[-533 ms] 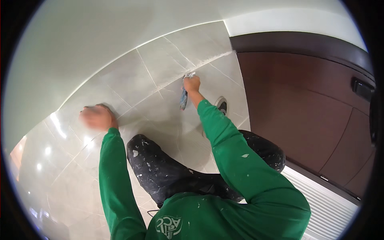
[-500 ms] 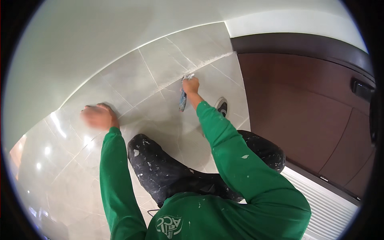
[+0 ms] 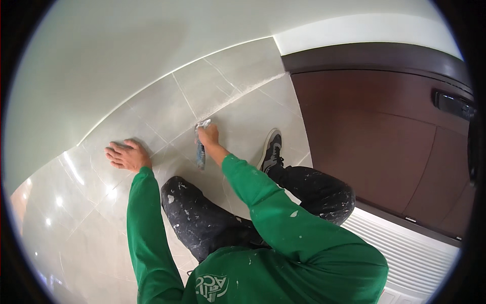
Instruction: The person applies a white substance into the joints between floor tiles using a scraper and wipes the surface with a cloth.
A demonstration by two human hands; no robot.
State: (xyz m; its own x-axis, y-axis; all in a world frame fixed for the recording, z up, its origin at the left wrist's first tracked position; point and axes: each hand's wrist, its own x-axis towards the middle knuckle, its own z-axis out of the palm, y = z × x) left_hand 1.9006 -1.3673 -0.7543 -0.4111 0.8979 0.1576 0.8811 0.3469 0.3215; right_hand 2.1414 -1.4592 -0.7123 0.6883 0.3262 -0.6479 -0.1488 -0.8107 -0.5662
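Right hand [image 3: 208, 135] wrapped round a stained hand tool [image 3: 201, 158] at a whitish tile joint [image 3: 253, 90]

The hand tool is in the right hand, just beside the long joint; its blue-grey handle juts out below the fist toward the person, and its white-smeared end shows above the knuckles, near the joint; whether that end touches the tiles [image 3: 253, 114] cannot be told. The right fingers are clamped on the tool; the left hand [image 3: 128, 155], well apart to the left, appears to lie palm down on the grey tiles, its fingers spread apart and holding nothing. The joint is rough and pale to the right of the tool, toward the brown door [image 3: 369, 137].

Nearer the body are 2 bent legs in dark trousers [image 3: 205, 218] with pale spatters; 1 dark shoe [image 3: 272, 152] with a light sole rests to the right of the tool; the green sweatshirt [image 3: 309, 233] covers both arms and bears a few white flecks. Farther out, the door stands at the right with 1 black lock [image 3: 454, 104]; a white ribbed panel [image 3: 400, 253] lies below it; a pale wall [image 3: 101, 76] curves across the upper left; bright reflections shine on the tiles at the left.
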